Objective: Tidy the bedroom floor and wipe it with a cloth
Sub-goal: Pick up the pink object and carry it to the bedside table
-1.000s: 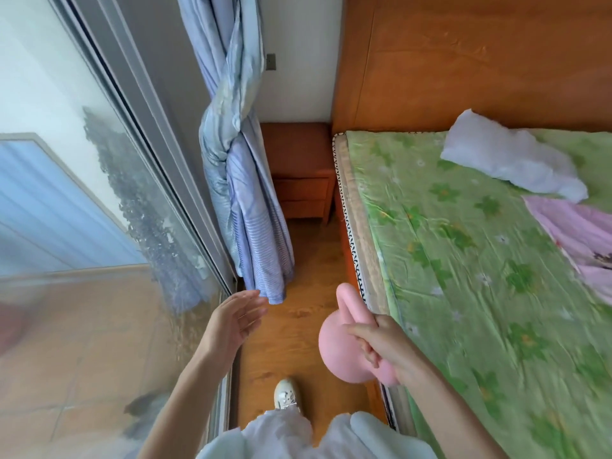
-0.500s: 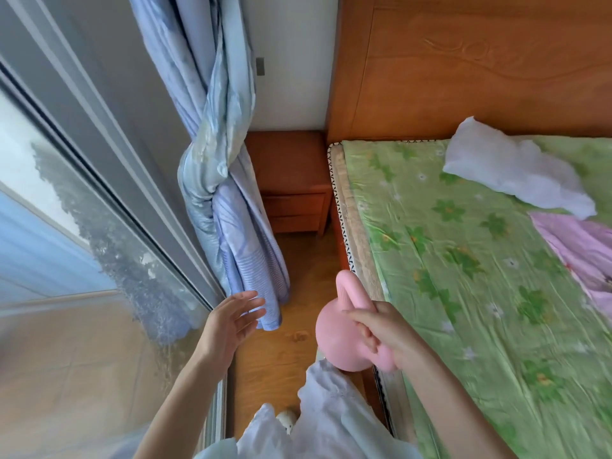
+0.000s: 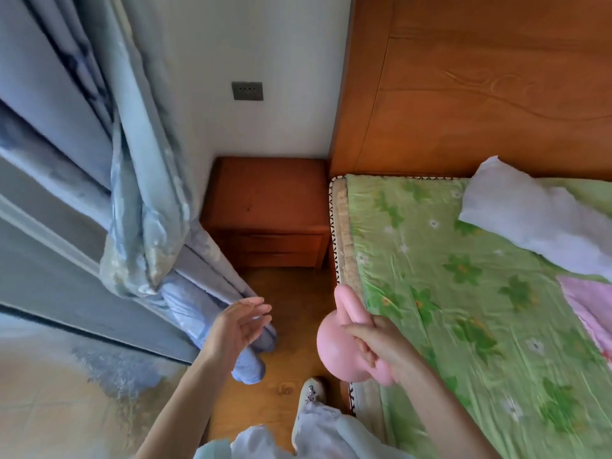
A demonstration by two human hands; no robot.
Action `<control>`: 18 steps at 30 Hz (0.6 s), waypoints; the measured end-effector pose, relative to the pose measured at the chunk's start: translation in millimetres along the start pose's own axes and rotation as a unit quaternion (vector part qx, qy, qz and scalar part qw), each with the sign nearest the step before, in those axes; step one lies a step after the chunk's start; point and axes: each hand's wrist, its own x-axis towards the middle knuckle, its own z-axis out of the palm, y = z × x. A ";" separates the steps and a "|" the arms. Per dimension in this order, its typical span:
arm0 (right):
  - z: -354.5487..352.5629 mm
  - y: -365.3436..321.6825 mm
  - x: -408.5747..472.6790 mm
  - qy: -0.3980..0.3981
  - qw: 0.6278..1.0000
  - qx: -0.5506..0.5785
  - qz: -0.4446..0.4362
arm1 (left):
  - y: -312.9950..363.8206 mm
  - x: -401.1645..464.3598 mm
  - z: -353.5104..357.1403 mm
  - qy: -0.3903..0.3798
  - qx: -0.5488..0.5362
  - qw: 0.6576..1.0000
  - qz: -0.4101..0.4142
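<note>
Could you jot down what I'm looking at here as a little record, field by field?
Place: strip of wooden floor between bed and curtain
Right hand: grips a pink rounded object
Left hand: open, holds nothing, near the curtain's hem
Ahead: wooden nightstand
On bed: white cloth, pink fabric

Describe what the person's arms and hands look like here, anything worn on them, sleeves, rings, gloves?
Both forearms are bare; no sleeve reaches into view. The left hand and right hand wear no gloves, and no rings, watch or bracelet are visible, though the image is slightly blurred. Pale, light-coloured clothing shows at the bottom edge.
</note>
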 end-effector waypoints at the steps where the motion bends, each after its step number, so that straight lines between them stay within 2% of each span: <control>1: -8.5 -9.5 10.5 -0.002 1.000 -0.002 -0.003 | 5.1 9.4 7.6 0.001 -0.005 1.000 -0.001; 8: -49.4 -65.8 80.6 -0.002 1.000 -0.012 -0.002 | 40.2 68.6 53.7 0.008 -0.015 1.000 -0.006; 18: -51.7 -137.6 168.9 -0.025 0.999 -0.019 0.023 | 115.4 160.4 80.4 0.015 -0.007 1.000 0.004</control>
